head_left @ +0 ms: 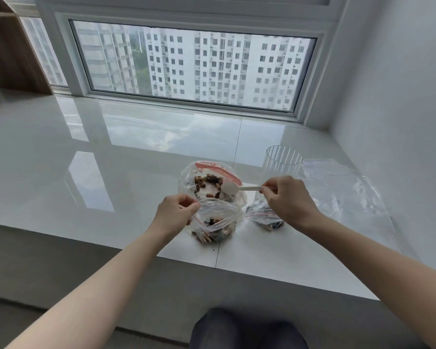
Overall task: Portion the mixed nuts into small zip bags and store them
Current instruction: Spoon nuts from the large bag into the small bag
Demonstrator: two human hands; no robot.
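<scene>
A large clear bag (207, 182) with a red zip strip stands open on the white sill, with mixed nuts (208, 181) inside. My right hand (287, 200) pinches the handle of a white plastic spoon (239, 188), whose bowl sits at that bag's mouth. In front of it, my left hand (175, 214) pinches the rim of a small zip bag (217, 222) and holds it open; some nuts lie in its bottom. Another small zip bag (264, 217) with nuts lies partly under my right hand.
A tall clear ribbed container (282, 165) stands behind my right hand. Flat empty clear bags (342, 187) lie to its right, near the white wall. The sill's front edge (212, 267) runs just below the bags. My knee (244, 331) is at the bottom.
</scene>
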